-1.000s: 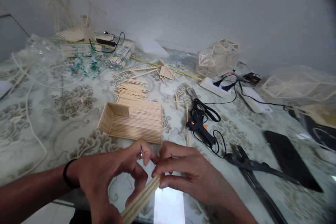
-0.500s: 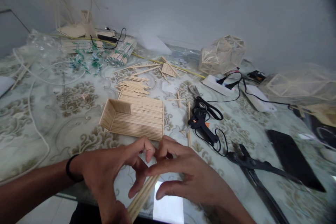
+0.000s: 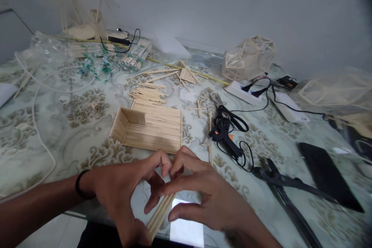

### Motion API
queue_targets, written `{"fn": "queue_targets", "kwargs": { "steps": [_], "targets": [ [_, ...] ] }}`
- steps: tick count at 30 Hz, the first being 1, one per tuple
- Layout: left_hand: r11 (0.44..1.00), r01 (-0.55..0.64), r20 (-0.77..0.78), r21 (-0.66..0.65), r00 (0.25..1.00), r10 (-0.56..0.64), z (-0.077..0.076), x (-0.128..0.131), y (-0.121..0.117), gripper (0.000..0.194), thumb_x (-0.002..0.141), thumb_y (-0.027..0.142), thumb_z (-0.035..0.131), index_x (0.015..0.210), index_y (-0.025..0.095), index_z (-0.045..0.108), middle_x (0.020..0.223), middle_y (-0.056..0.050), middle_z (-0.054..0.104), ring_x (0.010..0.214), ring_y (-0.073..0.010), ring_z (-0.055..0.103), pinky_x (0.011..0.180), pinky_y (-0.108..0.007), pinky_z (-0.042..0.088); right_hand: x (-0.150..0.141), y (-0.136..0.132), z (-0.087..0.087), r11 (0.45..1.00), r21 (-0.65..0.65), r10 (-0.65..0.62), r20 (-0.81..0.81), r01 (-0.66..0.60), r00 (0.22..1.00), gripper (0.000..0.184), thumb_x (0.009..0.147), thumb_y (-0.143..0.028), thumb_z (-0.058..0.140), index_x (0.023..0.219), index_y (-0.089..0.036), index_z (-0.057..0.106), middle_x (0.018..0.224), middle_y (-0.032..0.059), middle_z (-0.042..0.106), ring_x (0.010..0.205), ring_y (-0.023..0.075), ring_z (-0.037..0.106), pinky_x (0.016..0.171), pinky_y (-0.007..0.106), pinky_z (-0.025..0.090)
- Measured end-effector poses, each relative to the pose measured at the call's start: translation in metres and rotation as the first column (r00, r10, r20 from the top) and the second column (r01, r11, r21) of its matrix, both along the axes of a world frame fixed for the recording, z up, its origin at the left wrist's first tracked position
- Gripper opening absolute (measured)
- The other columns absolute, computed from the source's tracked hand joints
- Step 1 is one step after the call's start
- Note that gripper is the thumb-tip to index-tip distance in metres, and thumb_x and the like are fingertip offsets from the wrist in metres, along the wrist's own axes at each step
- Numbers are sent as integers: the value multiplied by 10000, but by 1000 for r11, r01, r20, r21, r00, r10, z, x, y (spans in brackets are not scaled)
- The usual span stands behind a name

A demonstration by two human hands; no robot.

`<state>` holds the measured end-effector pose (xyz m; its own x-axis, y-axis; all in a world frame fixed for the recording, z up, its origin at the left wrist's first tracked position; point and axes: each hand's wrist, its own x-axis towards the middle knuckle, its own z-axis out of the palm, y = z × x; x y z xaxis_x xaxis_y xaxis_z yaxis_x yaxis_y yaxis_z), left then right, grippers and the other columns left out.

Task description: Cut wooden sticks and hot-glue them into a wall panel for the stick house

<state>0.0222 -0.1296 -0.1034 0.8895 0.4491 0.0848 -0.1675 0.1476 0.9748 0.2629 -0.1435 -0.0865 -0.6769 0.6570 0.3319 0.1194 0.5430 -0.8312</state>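
Note:
A small bundle of wooden sticks (image 3: 161, 214) slants between my two hands at the table's front edge. My left hand (image 3: 124, 193) grips its near end with the thumb, its other fingers curled around the far side. The fingers of my right hand (image 3: 200, 190) bend over the far end and close on it. Just beyond lies a partly built stick box (image 3: 157, 128), with a flat slatted base and low walls at its left corner. Loose short sticks (image 3: 148, 95) are piled behind it.
To the right lie a black glue gun (image 3: 225, 137), scissors (image 3: 232, 118), large cutters (image 3: 281, 182) and a phone (image 3: 328, 174). A power strip (image 3: 244, 92) and stick-frame models (image 3: 250, 58) stand at the back. Packaged sticks (image 3: 135, 56) and a white cable (image 3: 36, 124) are at left.
Both hands keep their hold on the sticks and have barely moved. My right thumb has shifted slightly left, toward the bundle. The view has moved a little.

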Motion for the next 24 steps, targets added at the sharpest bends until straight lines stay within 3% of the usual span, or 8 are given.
{"fn": "queue_targets", "kwargs": {
  "steps": [4, 8, 17, 24],
  "targets": [
    [996, -88, -53, 3, 995, 88, -1, 3, 0, 747, 517, 273, 993, 1037, 286, 456, 948, 74, 569, 683, -109, 591, 604, -248, 527, -5, -2, 2, 999, 11, 32, -38, -32, 999, 291, 986, -502, 784, 1084, -240, 863, 984, 37, 754, 999, 184, 663, 940, 368, 520],
    [996, -76, -124, -35, 990, 71, 3, 6, 1, 709, 526, 257, 958, 976, 291, 413, 847, 101, 549, 683, -123, 604, 632, -273, 546, -7, -4, -1, 995, 67, 73, -58, -69, 996, 245, 1000, -399, 794, 1143, -204, 828, 1106, 51, 822, 1086, 186, 677, 1000, 369, 498],
    [993, -115, -264, -10, 958, 109, 12, 5, -4, 658, 578, 235, 875, 1017, 289, 388, 835, 101, 581, 701, -130, 597, 567, -234, 489, -8, -2, 2, 986, 57, 157, -1, -157, 988, 171, 1092, -317, 679, 1060, -194, 793, 1047, 7, 856, 1000, 129, 735, 1046, 365, 457],
    [995, -97, -256, -35, 963, 85, 12, 7, -3, 711, 491, 191, 864, 1003, 299, 384, 802, 108, 610, 700, -144, 611, 554, -237, 490, -10, -5, 2, 987, 49, 151, -17, -150, 988, 141, 1067, -284, 715, 1026, -176, 796, 1022, 15, 850, 978, 138, 712, 1036, 359, 476]
  ]
}}
